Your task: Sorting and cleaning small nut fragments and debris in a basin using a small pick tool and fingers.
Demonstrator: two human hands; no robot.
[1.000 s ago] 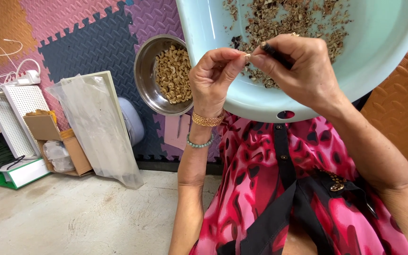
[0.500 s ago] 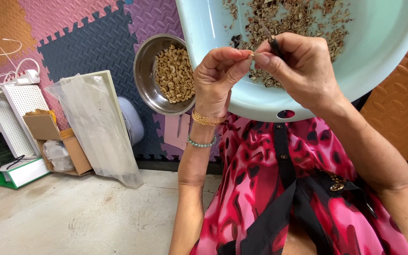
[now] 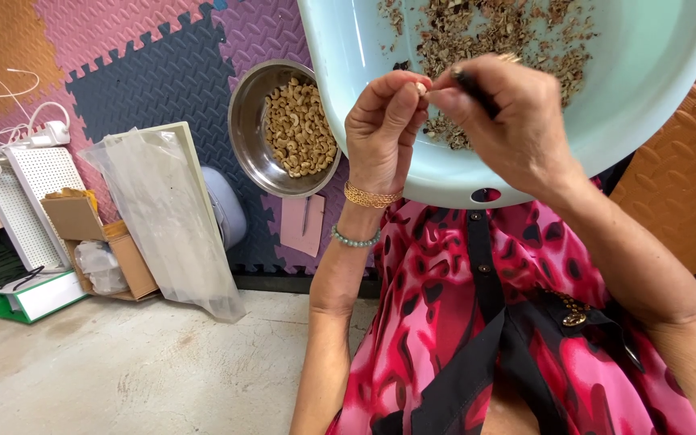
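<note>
Pinching a nut (image 3: 420, 87) w/ left hand (image 3: 382, 129) fingers; right hand (image 3: 503, 117) grips dark tool (image 3: 477, 90).

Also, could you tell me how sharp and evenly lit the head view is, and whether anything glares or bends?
Head view: light is soft and even, with no hard shadows; the steel bowl shows a mild sheen, no blown glare; the left hand, right hand and the nut between them are sharp; the basin rim curves from wide-angle distortion; the dark tool is slightly soft.
</note>
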